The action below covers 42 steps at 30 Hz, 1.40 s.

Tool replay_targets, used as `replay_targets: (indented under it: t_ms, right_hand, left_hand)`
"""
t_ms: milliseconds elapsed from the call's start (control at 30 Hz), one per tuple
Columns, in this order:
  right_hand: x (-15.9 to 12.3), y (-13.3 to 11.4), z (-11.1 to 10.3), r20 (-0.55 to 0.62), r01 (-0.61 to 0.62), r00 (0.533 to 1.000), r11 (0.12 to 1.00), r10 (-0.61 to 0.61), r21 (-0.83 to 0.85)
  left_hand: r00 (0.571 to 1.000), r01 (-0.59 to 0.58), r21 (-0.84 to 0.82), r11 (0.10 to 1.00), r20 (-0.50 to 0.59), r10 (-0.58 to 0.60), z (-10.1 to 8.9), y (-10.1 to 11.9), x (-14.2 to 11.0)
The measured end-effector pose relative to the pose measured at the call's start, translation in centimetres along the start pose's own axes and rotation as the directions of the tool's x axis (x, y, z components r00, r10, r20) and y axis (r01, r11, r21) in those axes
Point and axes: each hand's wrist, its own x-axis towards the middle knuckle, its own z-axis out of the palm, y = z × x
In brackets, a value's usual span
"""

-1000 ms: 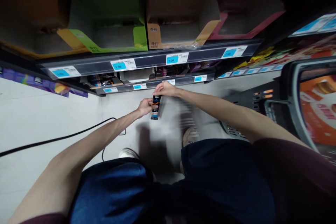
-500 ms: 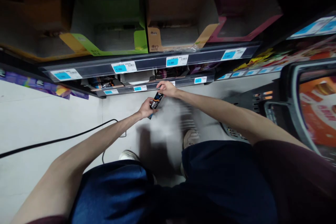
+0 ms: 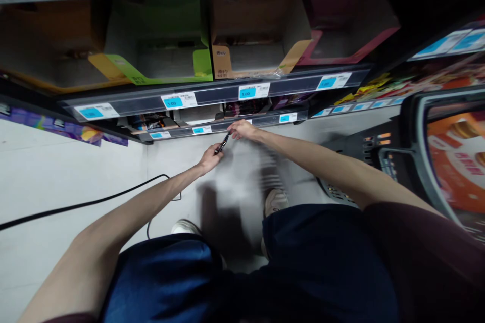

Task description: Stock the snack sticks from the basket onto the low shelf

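Both my hands hold one small dark snack packet (image 3: 222,143) low in front of the bottom shelf (image 3: 223,122). My left hand (image 3: 209,158) pinches its lower end and my right hand (image 3: 239,129) pinches its upper end. The packet is turned edge-on, so it shows only as a thin dark strip. It hangs just below the shelf's rail of blue price tags, above the pale floor.
Open display cartons stand on the shelf above: green (image 3: 159,60), brown (image 3: 246,45), magenta (image 3: 341,30). A black shopping basket (image 3: 379,156) sits at my right, by an orange display (image 3: 458,156). A black cable (image 3: 91,202) crosses the floor at left. My shoes (image 3: 275,198) are below.
The packet has turned from hanging upright with its face showing to tilted and edge-on, and both hands have risen slightly toward the bottom shelf.
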Motion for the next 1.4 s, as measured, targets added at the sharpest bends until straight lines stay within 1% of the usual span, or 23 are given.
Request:
replay_targets:
  t_ms: [100,200,300,367,433,533,633,767,900,1033,1100,1200,1300,1400]
  right_hand:
    - [-0.1,0.2,-0.1,0.029,0.037,0.999,0.998,-0.036,-0.041]
    - [0.0,0.5,-0.2,0.044,0.178,0.984,0.969,-0.173,-0.172]
    - [0.2,0.8,-0.5,0.043,0.324,0.944,0.897,-0.326,-0.300]
    - [0.3,1.1,-0.6,0.032,0.357,0.929,0.866,-0.370,-0.350]
    - [0.6,1.3,-0.5,0.009,0.353,0.926,0.858,-0.377,-0.374]
    - [1.1,1.8,-0.3,-0.025,0.317,0.937,0.881,-0.347,-0.352]
    - [1.5,2.2,-0.3,-0.043,0.318,0.937,0.896,-0.347,-0.308]
    - [1.3,1.8,-0.6,-0.083,0.328,0.923,0.881,-0.375,-0.341]
    - [1.0,1.5,-0.6,-0.087,0.337,0.916,0.871,-0.391,-0.358]
    - [1.1,1.7,-0.6,-0.101,0.343,0.913,0.877,-0.396,-0.337]
    - [1.2,1.8,-0.6,-0.096,0.358,0.912,0.887,-0.399,-0.290]
    - [1.3,1.8,-0.3,-0.064,0.382,0.916,0.911,-0.395,-0.158]
    - [1.3,1.6,-0.1,-0.024,0.368,0.929,0.929,-0.369,-0.034]
    - [1.3,1.5,0.1,-0.015,0.353,0.936,0.936,-0.353,0.000]
  left_hand:
    - [0.991,0.113,-0.153,0.982,0.089,-0.100,0.3,0.6,-0.3]
    - [0.975,0.191,-0.306,0.933,0.169,-0.144,0.5,1.2,-0.8]
    - [0.960,0.224,-0.353,0.908,0.241,-0.144,0.6,1.8,-1.3]
    - [0.948,0.252,-0.340,0.906,0.277,-0.159,0.6,2.1,-1.5]
    - [0.935,0.280,-0.310,0.909,0.304,-0.184,0.5,2.2,-1.5]
    - [0.928,0.281,-0.251,0.926,0.317,-0.196,0.4,1.9,-1.2]
    - [0.929,0.242,-0.210,0.947,0.331,-0.164,0.2,1.2,-1.1]
    - [0.909,0.212,-0.171,0.962,0.397,-0.130,0.1,0.4,-1.3]
    - [0.916,0.179,-0.169,0.969,0.388,-0.102,0.1,0.2,-1.6]
    - [0.920,0.177,-0.158,0.971,0.376,-0.106,0.2,0.5,-1.6]
    - [0.924,0.177,-0.151,0.973,0.365,-0.111,0.2,0.5,-1.6]
    - [0.926,0.181,-0.140,0.974,0.357,-0.120,0.2,0.3,-1.5]
    - [0.923,0.200,-0.156,0.967,0.362,-0.132,0.3,-0.3,-1.4]
    - [0.914,0.221,-0.193,0.956,0.382,-0.134,0.5,-0.8,-1.2]
